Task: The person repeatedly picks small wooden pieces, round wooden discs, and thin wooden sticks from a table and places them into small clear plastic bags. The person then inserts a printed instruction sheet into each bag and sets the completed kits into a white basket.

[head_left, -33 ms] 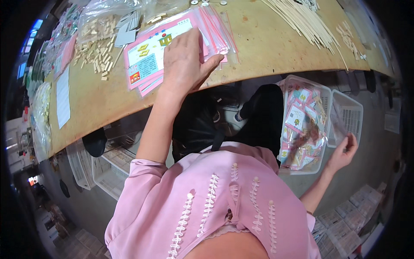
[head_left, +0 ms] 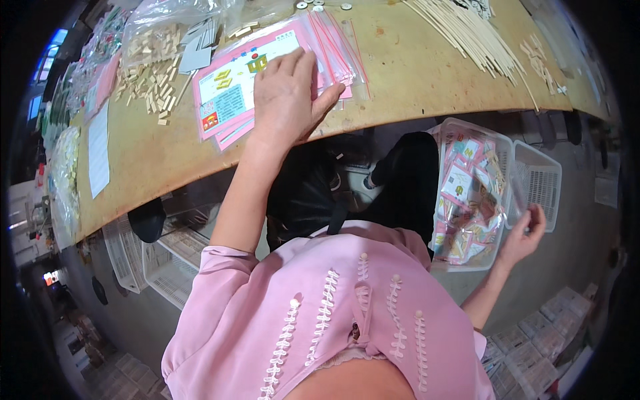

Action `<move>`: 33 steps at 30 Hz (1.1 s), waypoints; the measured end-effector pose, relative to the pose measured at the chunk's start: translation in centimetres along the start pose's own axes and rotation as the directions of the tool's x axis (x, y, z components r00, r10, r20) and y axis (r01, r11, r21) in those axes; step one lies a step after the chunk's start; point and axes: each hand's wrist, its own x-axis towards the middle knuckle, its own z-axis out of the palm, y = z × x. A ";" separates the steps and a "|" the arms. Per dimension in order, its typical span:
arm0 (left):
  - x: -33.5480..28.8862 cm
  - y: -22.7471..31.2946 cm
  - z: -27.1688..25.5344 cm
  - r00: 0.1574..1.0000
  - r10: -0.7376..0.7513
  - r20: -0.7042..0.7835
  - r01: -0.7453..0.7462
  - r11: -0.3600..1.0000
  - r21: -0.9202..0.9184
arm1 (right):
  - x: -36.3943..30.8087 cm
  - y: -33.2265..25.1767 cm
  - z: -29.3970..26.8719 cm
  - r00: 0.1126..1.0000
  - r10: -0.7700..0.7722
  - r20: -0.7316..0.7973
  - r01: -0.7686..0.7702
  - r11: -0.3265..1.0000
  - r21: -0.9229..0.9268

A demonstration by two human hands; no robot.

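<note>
My left hand (head_left: 283,97) lies flat, fingers stretched, on a stack of clear zip bags (head_left: 230,80) with pink printed cards inside. The thumb stands apart from the fingers, over the bags' red-striped zip edges at the right of the stack. Low on the right, my right hand (head_left: 523,237) is beside a white plastic basket (head_left: 507,150) holding several filled card packets (head_left: 460,183). Its fingers curl toward the thumb. A faint clear film shows by the fingertips, too indistinct to name.
Small wooden blocks (head_left: 157,90) and grey cards (head_left: 195,59) lie left of the stack. Long wooden sticks (head_left: 467,37) fan out at the table's far right. A second white basket (head_left: 543,177) adjoins the packet basket. My legs are under the curved table edge (head_left: 180,185).
My right hand has shifted slightly left. The left hand stays on the stack, almost unmoved.
</note>
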 end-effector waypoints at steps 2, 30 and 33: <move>-0.3 -0.3 0.4 0.998 -0.009 0.058 0.012 0.998 -0.061 | -2.3 -1.9 2.3 0.984 0.048 0.171 -0.055 0.998 0.034; -7.3 4.0 -5.4 0.990 0.112 -0.082 -0.137 0.881 -0.452 | -4.2 -26.3 17.3 0.215 -0.275 0.937 -0.679 0.648 0.346; -9.1 5.3 -5.5 0.991 0.129 0.018 -0.099 0.836 -0.540 | -4.8 -23.8 15.6 0.130 -0.282 0.951 -0.625 0.721 0.299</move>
